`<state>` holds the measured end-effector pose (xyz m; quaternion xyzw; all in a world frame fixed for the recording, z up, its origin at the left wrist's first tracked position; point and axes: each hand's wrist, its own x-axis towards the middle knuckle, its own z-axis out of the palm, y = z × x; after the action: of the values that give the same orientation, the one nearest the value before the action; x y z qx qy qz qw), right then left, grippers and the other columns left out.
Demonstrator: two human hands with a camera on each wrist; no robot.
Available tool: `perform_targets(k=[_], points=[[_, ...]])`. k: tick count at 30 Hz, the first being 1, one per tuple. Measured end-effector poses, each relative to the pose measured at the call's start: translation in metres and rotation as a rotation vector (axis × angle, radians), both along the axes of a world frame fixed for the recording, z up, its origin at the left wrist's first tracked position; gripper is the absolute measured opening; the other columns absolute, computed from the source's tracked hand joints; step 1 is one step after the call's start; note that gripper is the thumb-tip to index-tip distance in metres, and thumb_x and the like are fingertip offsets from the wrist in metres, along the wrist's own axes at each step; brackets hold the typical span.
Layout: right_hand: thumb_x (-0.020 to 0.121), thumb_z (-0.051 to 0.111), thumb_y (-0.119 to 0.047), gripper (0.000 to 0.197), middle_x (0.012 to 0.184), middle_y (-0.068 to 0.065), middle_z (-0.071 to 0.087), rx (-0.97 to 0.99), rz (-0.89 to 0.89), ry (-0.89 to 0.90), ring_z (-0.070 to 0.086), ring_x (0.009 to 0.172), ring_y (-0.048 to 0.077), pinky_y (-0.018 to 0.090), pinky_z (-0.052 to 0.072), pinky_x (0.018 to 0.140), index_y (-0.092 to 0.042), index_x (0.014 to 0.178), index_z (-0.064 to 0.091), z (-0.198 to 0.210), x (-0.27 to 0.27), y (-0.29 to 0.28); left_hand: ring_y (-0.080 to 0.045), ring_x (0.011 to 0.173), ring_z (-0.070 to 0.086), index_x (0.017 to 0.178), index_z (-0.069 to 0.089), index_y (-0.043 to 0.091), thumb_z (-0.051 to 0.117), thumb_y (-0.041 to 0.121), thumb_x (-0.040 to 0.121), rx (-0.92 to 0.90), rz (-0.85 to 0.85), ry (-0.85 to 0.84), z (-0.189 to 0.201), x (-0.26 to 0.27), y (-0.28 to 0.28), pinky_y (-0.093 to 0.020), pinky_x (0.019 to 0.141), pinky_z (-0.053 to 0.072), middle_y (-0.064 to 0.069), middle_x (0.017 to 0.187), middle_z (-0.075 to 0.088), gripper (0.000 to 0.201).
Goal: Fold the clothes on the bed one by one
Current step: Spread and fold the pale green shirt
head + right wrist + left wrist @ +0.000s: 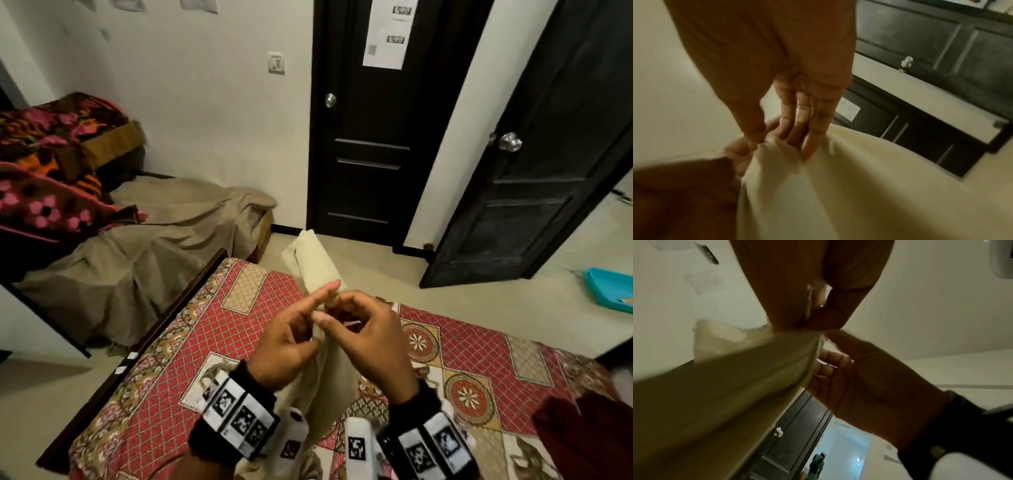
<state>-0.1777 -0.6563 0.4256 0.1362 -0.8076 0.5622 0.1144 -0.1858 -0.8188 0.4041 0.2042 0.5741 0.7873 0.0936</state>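
Risk: the cream garment point(325, 370) is held by one bunched edge only; if either pinch slackens, the cloth could slide out and drop in a heap towards the far edge of the bed point(479, 356), losing its alignment. Left hand point(291, 346) and right hand point(366, 332) are raised together above the bed's middle, palms facing, fingers point(813, 129) clamped on the garment's top, which hangs down to the bed.

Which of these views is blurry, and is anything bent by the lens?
Head view: sharp, dim, dark door frames bowed by the lens. Left wrist view: cream cloth garment smeared, dark. Right wrist view: soft throughout, right hand and garment blurred.
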Motion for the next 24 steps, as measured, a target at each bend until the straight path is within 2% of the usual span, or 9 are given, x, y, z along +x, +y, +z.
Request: perform_targets(k=[2, 5, 11, 13, 15, 18, 20, 22, 24], points=[[0.085, 0.081, -0.027, 0.011, 0.082, -0.012, 0.074, 0.020, -0.055, 0.065, 0.071, 0.077, 0.007, 0.025, 0.058, 0.071, -0.019, 0.086, 0.075, -0.011, 0.000, 0.003, -0.039, 0.137, 0.045, 0.156, 0.026, 0.015, 0.045, -0.032, 0.080, 0.067, -0.036, -0.019, -0.006, 0.002, 0.008, -0.054, 0.114, 0.036, -0.024, 0.145, 0.049, 0.092], [0.088, 0.079, -0.022, 0.006, 0.083, -0.007, 0.075, -0.025, -0.062, 0.070, 0.072, 0.077, 0.013, 0.036, 0.059, 0.072, -0.016, 0.086, 0.078, -0.023, 0.005, 0.012, -0.041, 0.129, 0.052, 0.151, 0.035, 0.024, 0.074, -0.015, 0.074, 0.392, -0.033, -0.208, -0.007, 0.003, 0.009, -0.044, 0.097, 0.053, -0.029, 0.139, 0.052, 0.095], [0.086, 0.075, -0.009, 0.007, 0.086, 0.008, 0.074, -0.287, -0.149, -0.092, 0.072, 0.088, 0.023, 0.042, 0.061, 0.084, -0.003, 0.086, 0.072, -0.038, 0.013, 0.032, -0.029, 0.112, 0.067, 0.135, 0.049, 0.017, 0.102, 0.018, 0.040, 0.530, 0.237, -0.519, -0.022, -0.004, 0.030, -0.035, 0.078, 0.059, -0.019, 0.129, 0.064, 0.109], [0.089, 0.070, -0.012, 0.008, 0.090, 0.008, 0.073, -0.342, -0.271, -0.113, 0.070, 0.092, 0.026, 0.045, 0.060, 0.085, -0.004, 0.091, 0.070, -0.043, 0.016, 0.046, -0.026, 0.108, 0.068, 0.135, 0.050, 0.017, 0.100, 0.016, 0.046, 0.532, 0.249, -0.580, -0.026, -0.006, 0.032, -0.035, 0.075, 0.060, -0.019, 0.128, 0.064, 0.102], [0.087, 0.069, -0.036, 0.028, 0.095, 0.011, 0.073, -0.502, -0.392, -0.172, 0.067, 0.093, 0.030, 0.046, 0.058, 0.086, -0.010, 0.096, 0.070, -0.050, 0.018, 0.066, -0.025, 0.102, 0.070, 0.136, 0.048, 0.015, 0.082, 0.002, 0.067, 0.495, 0.206, -0.644, -0.028, -0.007, 0.033, -0.034, 0.076, 0.061, -0.020, 0.126, 0.065, 0.078], [0.056, 0.079, -0.078, 0.066, 0.104, 0.011, 0.073, -0.640, -0.440, -0.283, 0.066, 0.098, 0.025, 0.045, 0.054, 0.090, -0.024, 0.092, 0.072, -0.058, 0.021, 0.086, -0.033, 0.105, 0.068, 0.138, 0.047, 0.010, 0.054, -0.016, 0.077, 0.448, 0.004, -0.768, -0.033, -0.004, 0.037, -0.043, 0.084, 0.060, -0.023, 0.122, 0.067, 0.067], [0.054, 0.081, -0.078, 0.074, 0.110, 0.013, 0.073, -0.684, -0.376, -0.334, 0.067, 0.102, 0.025, 0.043, 0.056, 0.091, -0.021, 0.100, 0.070, -0.057, 0.024, 0.088, -0.039, 0.111, 0.064, 0.137, 0.049, 0.009, 0.049, -0.017, 0.079, 0.447, -0.080, -0.853, -0.034, -0.002, 0.041, -0.047, 0.089, 0.057, -0.026, 0.122, 0.066, 0.063], [0.074, 0.075, -0.061, 0.066, 0.116, 0.014, 0.073, -0.726, -0.300, -0.438, 0.068, 0.111, 0.028, 0.039, 0.058, 0.091, -0.011, 0.116, 0.065, -0.052, 0.031, 0.088, -0.041, 0.113, 0.061, 0.138, 0.050, 0.008, 0.047, -0.014, 0.082, 0.449, -0.122, -0.906, -0.033, -0.002, 0.047, -0.047, 0.087, 0.058, -0.030, 0.128, 0.061, 0.060], [0.077, 0.071, -0.064, 0.070, 0.118, 0.007, 0.074, -0.649, -0.194, -0.576, 0.069, 0.113, 0.027, 0.043, 0.057, 0.094, -0.015, 0.125, 0.061, -0.053, 0.038, 0.091, -0.041, 0.114, 0.059, 0.137, 0.053, 0.008, 0.045, -0.012, 0.085, 0.468, -0.180, -0.909, -0.029, 0.000, 0.054, -0.046, 0.082, 0.060, -0.030, 0.134, 0.056, 0.056]])
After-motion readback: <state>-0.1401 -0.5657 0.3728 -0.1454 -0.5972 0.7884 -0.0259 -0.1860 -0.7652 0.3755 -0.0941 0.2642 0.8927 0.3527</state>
